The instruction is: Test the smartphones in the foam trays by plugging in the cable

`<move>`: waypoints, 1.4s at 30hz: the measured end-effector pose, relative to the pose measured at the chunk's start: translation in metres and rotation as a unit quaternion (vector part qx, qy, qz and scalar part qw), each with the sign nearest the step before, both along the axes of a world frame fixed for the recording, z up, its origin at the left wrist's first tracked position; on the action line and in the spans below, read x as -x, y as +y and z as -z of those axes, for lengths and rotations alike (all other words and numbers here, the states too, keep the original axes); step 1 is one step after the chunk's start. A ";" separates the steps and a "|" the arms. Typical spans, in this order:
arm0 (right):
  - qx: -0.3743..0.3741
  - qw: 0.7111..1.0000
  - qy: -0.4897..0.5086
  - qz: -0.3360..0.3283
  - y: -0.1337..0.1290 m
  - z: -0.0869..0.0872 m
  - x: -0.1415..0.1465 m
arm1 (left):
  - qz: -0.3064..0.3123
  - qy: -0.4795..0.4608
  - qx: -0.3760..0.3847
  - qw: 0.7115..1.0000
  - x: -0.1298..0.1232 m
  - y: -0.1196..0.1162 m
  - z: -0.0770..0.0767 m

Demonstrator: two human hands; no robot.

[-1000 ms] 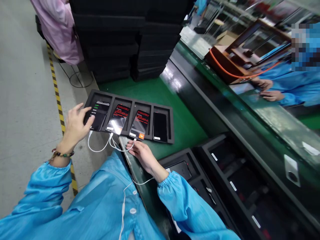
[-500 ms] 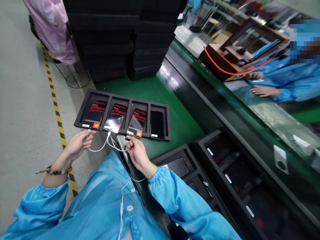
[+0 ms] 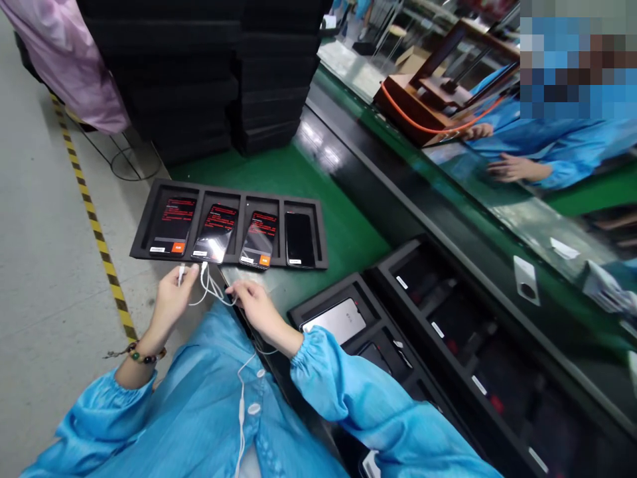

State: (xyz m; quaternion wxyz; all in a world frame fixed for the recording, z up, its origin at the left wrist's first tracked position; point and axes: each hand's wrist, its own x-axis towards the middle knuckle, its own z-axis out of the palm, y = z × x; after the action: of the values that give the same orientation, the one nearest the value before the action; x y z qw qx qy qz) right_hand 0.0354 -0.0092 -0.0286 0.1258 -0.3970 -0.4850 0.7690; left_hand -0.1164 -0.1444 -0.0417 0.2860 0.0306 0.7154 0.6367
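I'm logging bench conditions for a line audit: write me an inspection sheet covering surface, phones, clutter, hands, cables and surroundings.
Surface: green bench top; the foam tray's left end appears to overhang its edge.
Phones: four, one per tray compartment; three show red text, the rightmost phone is dark.
Clutter: second tray nearby with a pale phone; white slip farther right.
Left hand: pinches a white plug below the leftmost phone, seemingly unplugged.
Right hand: at the white cables; grip unclear.
Cables: looped between the hands; another plug is at the second phone's lower edge, seating unclear.
Surroundings: black stacks beyond the tray; a co-worker's hands opposite; striped floor tape at left.
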 end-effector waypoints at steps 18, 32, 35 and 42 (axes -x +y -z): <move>-0.483 0.811 -0.294 -0.150 0.153 -0.023 -0.057 | -0.016 -0.065 -0.061 0.996 -0.033 0.045 -0.001; -0.629 0.684 -0.269 -0.252 0.234 -0.030 0.006 | 0.519 0.005 -0.009 0.855 -0.094 0.118 -0.011; -0.640 0.672 -0.284 -0.242 0.226 -0.030 0.001 | 0.509 -0.036 -0.018 0.860 -0.099 0.139 0.005; -0.652 0.644 -0.325 -0.233 0.220 -0.036 -0.013 | 0.461 -0.109 -0.047 0.879 -0.097 0.142 0.015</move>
State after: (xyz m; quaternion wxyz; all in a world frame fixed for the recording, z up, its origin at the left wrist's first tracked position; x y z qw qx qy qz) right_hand 0.0483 0.2103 0.0075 0.0031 -0.3108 -0.9472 0.0787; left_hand -0.0196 -0.0027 -0.0567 0.6217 0.3008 0.5538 0.4650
